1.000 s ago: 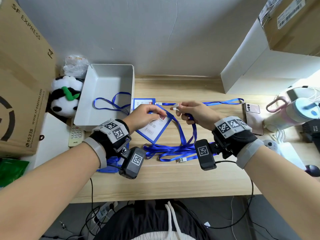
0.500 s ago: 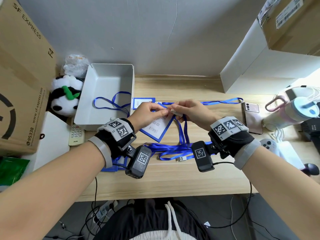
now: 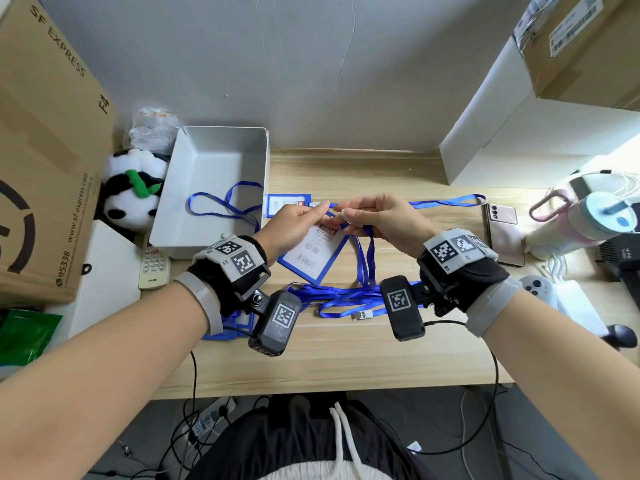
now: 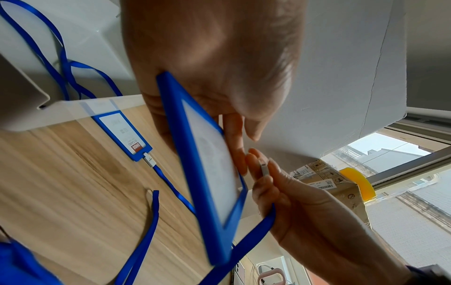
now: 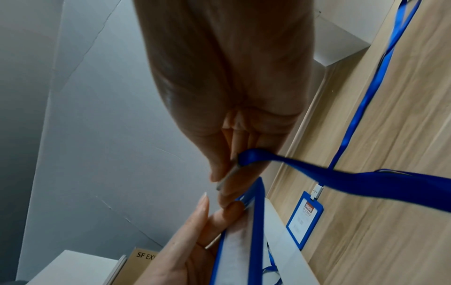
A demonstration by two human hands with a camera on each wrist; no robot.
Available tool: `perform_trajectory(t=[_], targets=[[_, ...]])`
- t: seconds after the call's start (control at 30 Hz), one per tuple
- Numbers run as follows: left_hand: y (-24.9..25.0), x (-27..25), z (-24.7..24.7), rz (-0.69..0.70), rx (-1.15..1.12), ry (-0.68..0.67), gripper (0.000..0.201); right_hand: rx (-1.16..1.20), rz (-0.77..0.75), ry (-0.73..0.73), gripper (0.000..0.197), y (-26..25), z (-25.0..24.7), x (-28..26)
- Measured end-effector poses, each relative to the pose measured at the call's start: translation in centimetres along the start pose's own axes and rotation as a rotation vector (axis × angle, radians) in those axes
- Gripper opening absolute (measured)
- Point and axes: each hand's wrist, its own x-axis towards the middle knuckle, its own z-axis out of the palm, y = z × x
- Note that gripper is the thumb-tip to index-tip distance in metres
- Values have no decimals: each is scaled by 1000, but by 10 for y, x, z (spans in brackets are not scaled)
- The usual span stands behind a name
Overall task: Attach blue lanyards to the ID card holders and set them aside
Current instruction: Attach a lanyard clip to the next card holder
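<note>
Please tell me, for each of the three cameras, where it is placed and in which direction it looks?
Head: looks forward and down at the wooden desk; both forearms and hands show.
Left wrist: looks along the left hand, which holds the ID card holder.
Right wrist: looks along the right hand, which pinches the lanyard clip.
Shared: both wrist views show the finished holder lying on the desk.

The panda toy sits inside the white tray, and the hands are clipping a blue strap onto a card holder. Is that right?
Not quite. In the head view the panda toy sits outside the white tray, beside its left wall. The rest holds.
</note>
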Motion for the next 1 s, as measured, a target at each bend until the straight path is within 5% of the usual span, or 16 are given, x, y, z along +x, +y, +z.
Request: perform_trajectory(t=[0.27,0.43,0.73,0.87,1.0], targets=[[-4,-4,-1,15,15,5,39,-27,-127,42,22,-5,4,-9],[-4,-8,5,118,127,-71,19,187,-163,87,21,-17,9,-9],[-2,-12,17,116,333,-315,63,412,-302,-56,24,-44,20,-16],[0,-8,27,136,378,-347,33,469,-368,-95,24,-57,21,-19],[-9,-5,14,28,365,-218,18,449,-411,43,23,-64,-4,-23]])
